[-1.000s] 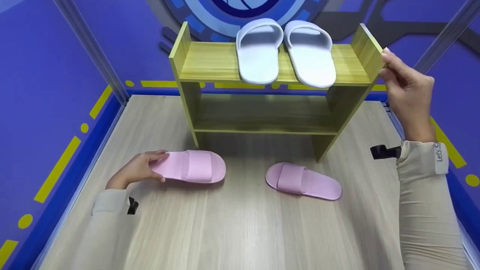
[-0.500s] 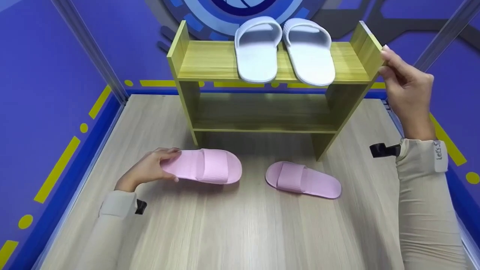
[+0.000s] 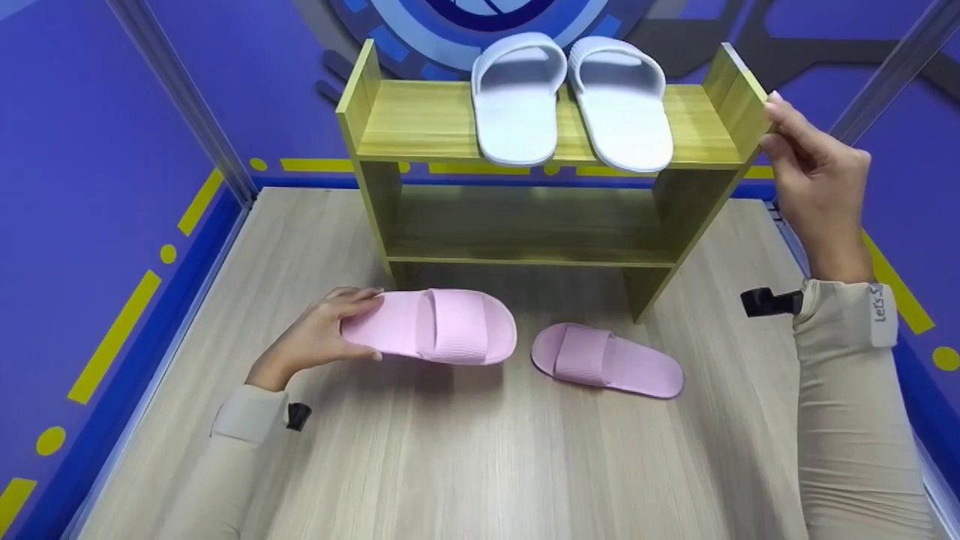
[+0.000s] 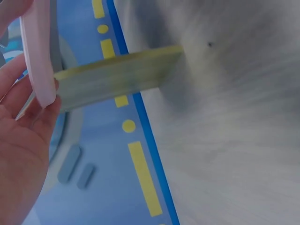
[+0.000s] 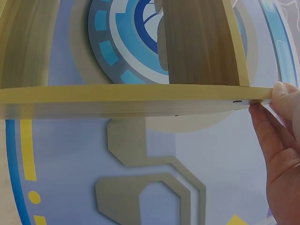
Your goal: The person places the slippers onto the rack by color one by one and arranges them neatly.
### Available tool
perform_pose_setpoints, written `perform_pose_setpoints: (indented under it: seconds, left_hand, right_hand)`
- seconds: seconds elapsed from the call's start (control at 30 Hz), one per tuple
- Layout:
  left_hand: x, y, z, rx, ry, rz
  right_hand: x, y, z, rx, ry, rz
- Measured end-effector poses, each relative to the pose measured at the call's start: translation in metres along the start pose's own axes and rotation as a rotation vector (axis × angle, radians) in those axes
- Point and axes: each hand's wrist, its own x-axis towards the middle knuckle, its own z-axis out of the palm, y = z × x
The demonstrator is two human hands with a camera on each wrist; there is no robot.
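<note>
White slippers (image 3: 517, 127) are shelved near 12 o'clock; unshelved: pink slipper (image 3: 459, 326) pinched by left hand (image 3: 319, 335), mate (image 3: 641, 367) at 4 o'clock. Rack (image 3: 420, 120) is pinched by right hand (image 3: 821, 180).

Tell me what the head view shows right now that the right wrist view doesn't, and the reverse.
Only the head view: the left hand gripping one pink slipper, and the other pink slipper lying on the floor.

Only the right wrist view: the outer face of the side panel, with a small dark mark near the right hand.

Both: the right hand pinching that panel's edge, the wooden rack and the blue patterned wall.
</note>
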Motion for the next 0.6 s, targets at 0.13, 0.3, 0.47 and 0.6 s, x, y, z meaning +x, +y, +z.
perform_pose_setpoints:
  seconds: [0.13, 0.3, 0.47, 0.6]
  left_hand:
    - [0.003, 0.007, 0.003, -0.012, 0.052, -0.007]
    - [0.006, 0.015, 0.009, -0.009, 0.155, 0.005]
    - [0.010, 0.020, 0.019, -0.026, 0.285, 0.037]
    - [0.014, 0.025, 0.025, -0.023, 0.353, 0.022]
  right_hand:
    - [0.000, 0.001, 0.000, 0.029, 0.012, 0.013]
    - [-0.001, 0.001, 0.000, 0.006, 0.001, 0.001]
    - [0.000, 0.000, 0.000, -0.001, -0.008, 0.003]
    - [0.000, 0.000, 0.000, 0.005, -0.007, 0.000]
